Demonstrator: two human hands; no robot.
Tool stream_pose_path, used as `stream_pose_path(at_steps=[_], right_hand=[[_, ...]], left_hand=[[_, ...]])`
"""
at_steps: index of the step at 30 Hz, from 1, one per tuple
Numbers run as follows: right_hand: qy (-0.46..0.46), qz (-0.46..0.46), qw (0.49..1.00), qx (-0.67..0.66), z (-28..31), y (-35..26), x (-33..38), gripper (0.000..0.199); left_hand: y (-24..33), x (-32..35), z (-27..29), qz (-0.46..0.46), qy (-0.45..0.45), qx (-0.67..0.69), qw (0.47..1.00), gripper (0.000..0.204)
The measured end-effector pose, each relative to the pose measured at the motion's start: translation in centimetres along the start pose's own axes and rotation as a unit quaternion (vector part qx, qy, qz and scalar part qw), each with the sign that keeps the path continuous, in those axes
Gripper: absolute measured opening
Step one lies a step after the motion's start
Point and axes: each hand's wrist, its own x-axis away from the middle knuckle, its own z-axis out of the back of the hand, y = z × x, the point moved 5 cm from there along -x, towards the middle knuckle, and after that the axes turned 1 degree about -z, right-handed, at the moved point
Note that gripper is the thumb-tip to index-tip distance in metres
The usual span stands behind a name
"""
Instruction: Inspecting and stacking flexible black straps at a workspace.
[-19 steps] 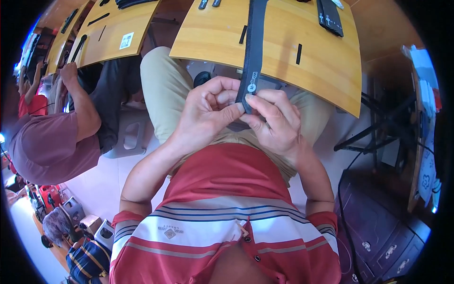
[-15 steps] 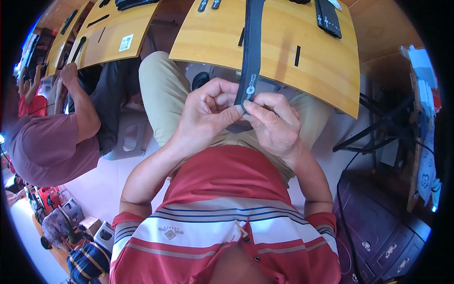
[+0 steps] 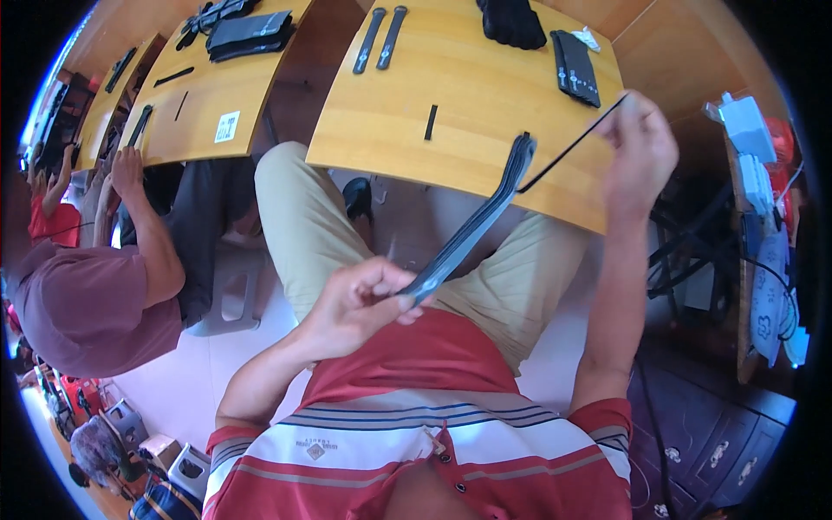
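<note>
My left hand (image 3: 355, 303) pinches the near end of a long bundle of flat black straps (image 3: 477, 217) between thumb and fingers, above my lap. The bundle slants up and away to the right, its far end over the table's front edge. Raised at the right, my right hand (image 3: 643, 143) is closed on one end of a thin black strip (image 3: 572, 147). That strip runs taut down to the left and meets the bundle near its far end; whether it is joined there I cannot tell.
On the wooden table (image 3: 364, 121) lie two short black straps (image 3: 381, 39), a black bundle (image 3: 511, 24) and a stack of black straps with pale print (image 3: 575, 69). A co-worker (image 3: 95, 269) sits left at another table (image 3: 195, 130). A shelf (image 3: 752, 286) stands right.
My hands have moved apart: the right up and to the right with the thin strip, the left slightly down with the bundle. The bundle now slants instead of standing upright in view.
</note>
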Motion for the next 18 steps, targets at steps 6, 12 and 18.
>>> stream_pose_path(at_steps=[6, 12, 18], right_hand=[[0.010, -0.001, 1.000, -0.007, -2.6, 1.9, -7.6, 0.020], [0.027, 0.033, 0.996, 0.079, -0.7, 3.2, -15.5, 0.032], [-0.059, -0.040, 0.995, -0.064, -9.1, 7.3, -14.5, 0.018]], left_hand=[[-0.5, 2.3, 3.0, -0.005, -0.014, 0.010, 1.000, 0.015], [-4.7, 8.1, 7.6, 0.036, 0.103, 0.068, 0.992, 0.007], [-4.9, 7.3, 8.5, 0.009, 0.139, 0.080, 0.987, 0.011]])
